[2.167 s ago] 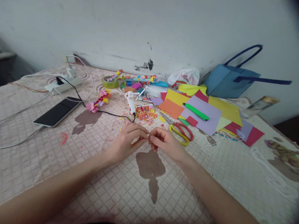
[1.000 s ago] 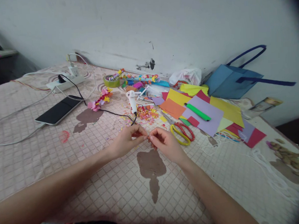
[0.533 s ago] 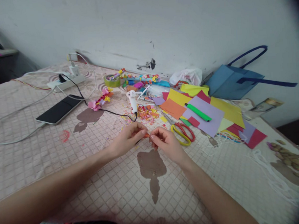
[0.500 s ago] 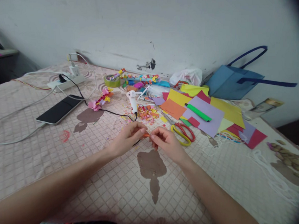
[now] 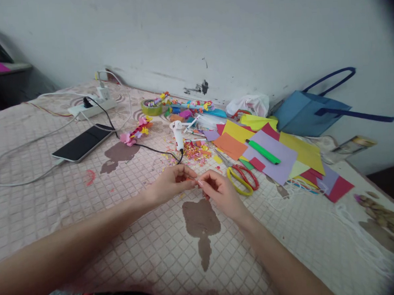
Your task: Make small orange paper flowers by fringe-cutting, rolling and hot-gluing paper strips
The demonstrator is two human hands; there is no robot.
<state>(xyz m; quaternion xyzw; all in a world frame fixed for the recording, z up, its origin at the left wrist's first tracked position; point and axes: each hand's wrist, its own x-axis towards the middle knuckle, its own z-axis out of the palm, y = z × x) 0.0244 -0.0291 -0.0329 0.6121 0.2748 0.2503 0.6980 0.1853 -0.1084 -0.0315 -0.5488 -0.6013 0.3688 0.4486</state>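
My left hand (image 5: pixel 168 185) and my right hand (image 5: pixel 224 194) meet fingertip to fingertip above the patterned tablecloth (image 5: pixel 149 239). Both are closed in a pinch on a small orange paper piece (image 5: pixel 188 180), mostly hidden by the fingers. Just beyond them stands a white glue gun (image 5: pixel 177 135) with a black cord, beside a heap of tiny colourful paper scraps (image 5: pixel 197 152). Close to the right hand lie scissors (image 5: pixel 242 180) with yellow and red handles.
Coloured paper sheets (image 5: pixel 286 162) with a green marker-like cutter (image 5: pixel 263 151) on top spread to the right. A blue bag (image 5: pixel 311 113) leans at the wall. Left are a phone-like black device (image 5: pixel 83 143), a power strip (image 5: pixel 91 110), tape (image 5: pixel 152 107) and a paper-flower stick (image 5: pixel 136 132).
The fingertips have drawn closer together, covering more of the orange piece. The whole view has shifted slightly, while the things on the table stay in place.
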